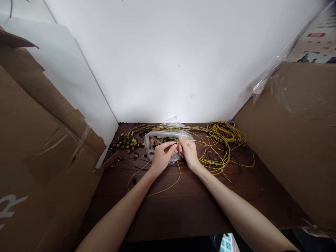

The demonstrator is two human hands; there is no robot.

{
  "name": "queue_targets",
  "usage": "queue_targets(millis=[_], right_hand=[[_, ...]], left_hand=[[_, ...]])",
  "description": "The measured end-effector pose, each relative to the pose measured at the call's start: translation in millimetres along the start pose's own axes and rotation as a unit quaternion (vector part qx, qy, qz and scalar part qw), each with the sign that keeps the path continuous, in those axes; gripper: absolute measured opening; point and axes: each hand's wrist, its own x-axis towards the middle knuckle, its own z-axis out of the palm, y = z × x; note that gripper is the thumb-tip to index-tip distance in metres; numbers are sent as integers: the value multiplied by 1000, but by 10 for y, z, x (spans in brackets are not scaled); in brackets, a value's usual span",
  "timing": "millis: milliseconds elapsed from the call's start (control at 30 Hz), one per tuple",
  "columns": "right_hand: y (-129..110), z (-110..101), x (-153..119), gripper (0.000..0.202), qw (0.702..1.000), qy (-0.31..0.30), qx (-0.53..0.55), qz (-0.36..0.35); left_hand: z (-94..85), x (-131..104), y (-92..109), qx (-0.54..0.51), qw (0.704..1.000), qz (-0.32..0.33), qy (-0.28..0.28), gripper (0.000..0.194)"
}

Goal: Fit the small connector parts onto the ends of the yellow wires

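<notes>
Yellow wire (168, 187) sits pinched between both hands' fingers, left hand (161, 157) and right hand (188, 151), over the plastic bag (160, 136); its loop could snag, seemingly, on connectors (127, 142) left of the bag.

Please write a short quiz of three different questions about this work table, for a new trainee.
1. True or false: both hands meet over the clear plastic bag.
2. Which lies at the table's far right? A) coil of yellow wires B) scissors C) a cup
3. Fill in: the pile of small black and yellow connectors lies to the ____ of the bag.

Key: 1 true: left hand and right hand pinch a yellow wire there. 2 A. 3 left.
</notes>
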Motion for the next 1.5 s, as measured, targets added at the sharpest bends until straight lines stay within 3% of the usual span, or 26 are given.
queue_targets(millis=[233,567,867,1500], right_hand=[[9,8,-12,53,997,-28,-69,-36],[31,13,26,52,997,49,50,20],[4,10,-10,51,999,-9,-30,-17],[36,24,-1,53,1000,15,-13,8]], left_hand=[[-28,6,16,10,1000,0,-8,26],[0,-1,-28,5,1000,1,-11,25],[-18,-5,27,2,1000,-3,-10,23],[-25,-10,69,14,1000,-10,-11,23]])
